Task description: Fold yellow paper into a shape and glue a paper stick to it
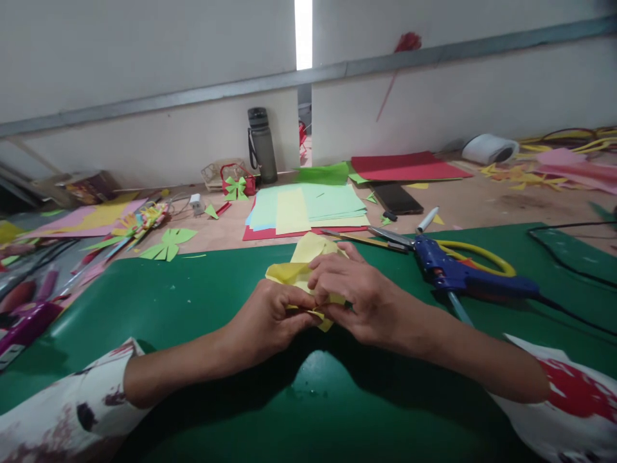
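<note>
A folded piece of yellow paper (304,260) sits over the green mat (193,302) in the middle of the view. My left hand (270,318) pinches its near edge, fingers closed on the paper. My right hand (357,292) lies over the paper's right side, fingers curled and pressing the fold against the left hand's fingertips. Both forearms rest on the mat. The near part of the paper is hidden by my fingers.
A blue glue gun (457,273) and yellow-handled scissors (463,254) lie right of my hands. A stack of coloured paper sheets (308,209), a black phone (396,199), a grey bottle (263,145) and a tape roll (489,149) stand behind. Paper cut-outs (168,244) and pink tools (29,318) lie left.
</note>
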`<state>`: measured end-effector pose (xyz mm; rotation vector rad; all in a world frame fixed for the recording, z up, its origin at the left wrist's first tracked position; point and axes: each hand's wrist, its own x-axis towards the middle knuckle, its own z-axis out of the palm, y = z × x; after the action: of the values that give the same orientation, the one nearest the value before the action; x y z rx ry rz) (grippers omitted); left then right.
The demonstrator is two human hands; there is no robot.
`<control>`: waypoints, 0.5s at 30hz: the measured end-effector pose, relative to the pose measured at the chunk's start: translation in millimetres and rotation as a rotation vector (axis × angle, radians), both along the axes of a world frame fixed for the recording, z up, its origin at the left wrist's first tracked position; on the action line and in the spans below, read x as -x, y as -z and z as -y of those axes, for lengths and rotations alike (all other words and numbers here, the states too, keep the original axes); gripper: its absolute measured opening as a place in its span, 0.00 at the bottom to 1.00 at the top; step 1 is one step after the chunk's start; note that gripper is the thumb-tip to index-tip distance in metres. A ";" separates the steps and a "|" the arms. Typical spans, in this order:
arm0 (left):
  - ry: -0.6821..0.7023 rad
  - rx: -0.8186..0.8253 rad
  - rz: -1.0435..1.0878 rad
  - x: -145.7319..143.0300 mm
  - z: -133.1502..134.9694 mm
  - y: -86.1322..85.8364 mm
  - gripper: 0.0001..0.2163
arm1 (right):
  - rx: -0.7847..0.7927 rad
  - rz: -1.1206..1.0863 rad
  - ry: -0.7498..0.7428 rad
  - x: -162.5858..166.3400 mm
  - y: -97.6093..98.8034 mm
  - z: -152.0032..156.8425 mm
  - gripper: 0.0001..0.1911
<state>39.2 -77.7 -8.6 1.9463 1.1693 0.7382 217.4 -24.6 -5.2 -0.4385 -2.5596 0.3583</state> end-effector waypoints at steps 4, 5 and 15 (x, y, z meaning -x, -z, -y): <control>-0.020 -0.015 0.027 0.2 -0.1 1.2 0.08 | -0.030 -0.029 -0.017 0.3 -0.9 -0.9 0.04; -0.025 -0.018 0.037 0.0 -0.1 1.1 0.07 | -0.030 -0.029 -0.017 0.4 -1.2 -1.0 0.04; -0.192 -0.037 0.199 -1.8 3.5 -2.4 0.05 | -0.026 -0.344 0.278 -9.3 -16.2 10.3 0.06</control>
<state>41.1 -81.2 -6.1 1.7595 1.2371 1.0365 226.7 -34.9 11.0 -0.6527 -2.1340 0.2718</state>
